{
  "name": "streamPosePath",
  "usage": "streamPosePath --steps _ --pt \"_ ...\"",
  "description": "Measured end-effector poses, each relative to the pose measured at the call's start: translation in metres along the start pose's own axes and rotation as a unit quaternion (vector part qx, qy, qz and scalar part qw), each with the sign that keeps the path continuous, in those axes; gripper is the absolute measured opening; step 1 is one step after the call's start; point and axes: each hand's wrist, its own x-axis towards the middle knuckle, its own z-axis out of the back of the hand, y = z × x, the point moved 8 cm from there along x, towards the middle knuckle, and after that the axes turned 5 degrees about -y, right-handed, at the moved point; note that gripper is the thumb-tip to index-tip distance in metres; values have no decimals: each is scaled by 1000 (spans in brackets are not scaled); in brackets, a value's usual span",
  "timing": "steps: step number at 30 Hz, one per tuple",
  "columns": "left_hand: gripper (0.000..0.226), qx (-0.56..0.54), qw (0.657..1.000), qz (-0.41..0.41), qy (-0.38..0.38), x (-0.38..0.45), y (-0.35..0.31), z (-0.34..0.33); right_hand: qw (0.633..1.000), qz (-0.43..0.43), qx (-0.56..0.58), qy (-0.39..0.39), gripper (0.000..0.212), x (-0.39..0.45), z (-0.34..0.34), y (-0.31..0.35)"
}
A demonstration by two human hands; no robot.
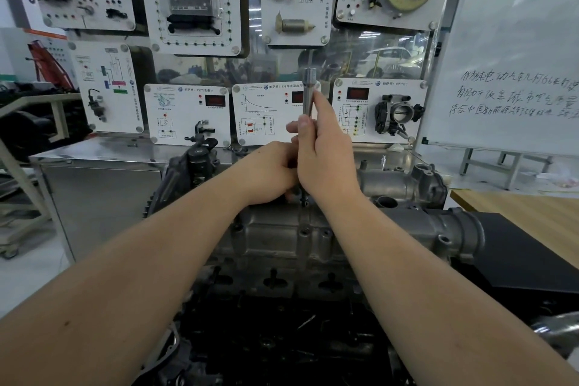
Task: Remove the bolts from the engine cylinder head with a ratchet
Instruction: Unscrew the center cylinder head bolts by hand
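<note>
The grey metal engine cylinder head (282,238) lies in front of me, with several bolt holes along its top. A slim steel tool shaft (308,94) stands upright over the head's far edge, its thicker end pointing up. My right hand (322,153) grips the shaft's middle, index finger laid along it. My left hand (269,169) is curled low beside it at the shaft's base, where its fingers hide what they hold. The shaft's lower end and the bolt under it are covered by both hands.
Behind the engine stands a display wall of white training panels (188,113) on a steel cabinet (94,172). A whiteboard (507,72) is at the right, above a wooden table (517,213). A black intake part (517,247) juts right of the head.
</note>
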Motion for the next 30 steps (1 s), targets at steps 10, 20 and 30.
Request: streamPosePath --steps 10,20,30 --pt "26 24 1000 16 -2 2 1 -1 999 8 -17 -29 33 3 5 1" --pt "26 4 1000 8 -3 2 1 -2 998 30 -28 -49 35 5 9 4" --pt "25 -2 1000 17 -2 0 2 0 999 -1 27 -25 45 1 5 1"
